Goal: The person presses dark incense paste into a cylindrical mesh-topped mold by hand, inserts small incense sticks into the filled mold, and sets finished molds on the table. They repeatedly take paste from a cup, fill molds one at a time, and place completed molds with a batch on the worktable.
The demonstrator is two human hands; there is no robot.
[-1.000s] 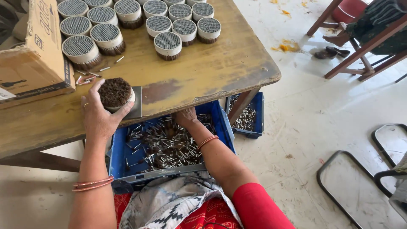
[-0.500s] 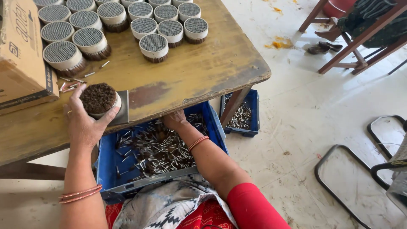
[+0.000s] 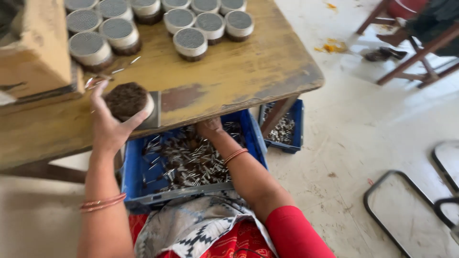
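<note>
A dark-topped bundle is clasped at the tabletop's near edge by the left hand, about ten finished bundles are stood at the far edge, while the right hand, grip unclear, is sunk in the crate.

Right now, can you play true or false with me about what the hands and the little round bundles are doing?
1. The left hand holds a round brown bundle at the table edge. True.
2. The right hand rests on top of the table. False: it reaches down into the blue crate of small metal pieces under the table.
3. Rows of finished round bundles stand on the table. True.
4. The crate under the table is red. False: it is blue.
5. A second, smaller blue crate sits on the floor. True.
</note>
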